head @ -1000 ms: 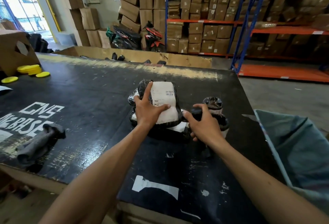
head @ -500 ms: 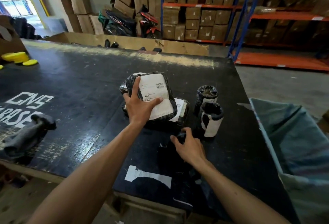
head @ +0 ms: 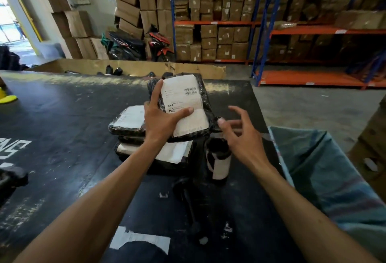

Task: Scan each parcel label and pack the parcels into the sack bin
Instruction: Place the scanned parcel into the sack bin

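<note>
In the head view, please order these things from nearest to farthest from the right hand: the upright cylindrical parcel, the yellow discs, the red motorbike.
From the right hand, which is open and empty:
1. The upright cylindrical parcel, on the table just below the hand.
2. The red motorbike, on the floor beyond the table, by the stacked cartons.
3. The yellow discs, at the table's far left edge.
The last two are hard to rank surely.

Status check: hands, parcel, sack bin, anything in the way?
Left hand grips the labelled parcel, raised, label up. Right hand open, empty, beside it. Sack bin open at right. Upright roll parcel stands between stack and bin.
</note>
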The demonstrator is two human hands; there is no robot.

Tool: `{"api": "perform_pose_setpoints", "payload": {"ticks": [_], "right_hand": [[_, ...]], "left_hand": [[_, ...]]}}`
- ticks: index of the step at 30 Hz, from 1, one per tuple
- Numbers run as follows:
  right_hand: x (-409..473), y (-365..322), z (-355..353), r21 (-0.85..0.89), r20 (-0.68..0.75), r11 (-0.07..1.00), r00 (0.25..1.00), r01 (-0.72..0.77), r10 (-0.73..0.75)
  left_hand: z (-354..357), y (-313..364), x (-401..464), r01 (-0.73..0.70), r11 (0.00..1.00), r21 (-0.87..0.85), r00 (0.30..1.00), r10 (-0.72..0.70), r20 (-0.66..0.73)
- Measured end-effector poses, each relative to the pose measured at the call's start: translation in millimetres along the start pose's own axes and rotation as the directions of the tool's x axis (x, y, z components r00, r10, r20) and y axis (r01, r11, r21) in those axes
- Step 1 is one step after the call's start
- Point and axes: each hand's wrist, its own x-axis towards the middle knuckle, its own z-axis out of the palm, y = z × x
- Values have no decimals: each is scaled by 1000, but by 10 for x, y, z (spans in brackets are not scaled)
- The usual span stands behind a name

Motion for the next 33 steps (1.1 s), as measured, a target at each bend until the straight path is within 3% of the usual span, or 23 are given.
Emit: {"api": "perform_pose_setpoints", "payload": {"ticks": [5,9,12,15,17,19,22,26,33], "right_hand": [[443,312,-647,126,44,992,999,20,-26],[568,735,-1269,196,71,980,996,44,-59],[584,1160,-1787,174,104,984,994,-41,23],[542,1686,-2240,182,124,970,982,-162,141],[492,2058,-2474,195,112,949,967,-249,231],[428,2424,-2628,161,119,934,946,-319,303],[297,2996,-2689,79,201,893,884,-444,422],[231,3697,-2544,-42,323,803,752,-595,575],[62,4497,-1937,-97,482,611,500,-785,719]], "left_hand": [[851,308,-49,-36,992,-118,976,60,208],[1748,461,-187,132,971,-198,941,-60,333],[2462,432,-316,229,964,-132,898,-157,411],[3100,291,-470,272,962,-34,786,-201,584],[3470,112,-623,220,969,109,708,-236,666],[3758,-158,-803,175,930,322,687,-350,637],[4039,-560,-1111,-44,789,613,685,-422,594],[4230,-863,-1315,-315,612,725,711,-354,608],[4257,-966,-1354,-368,570,735,756,-277,593]]}}
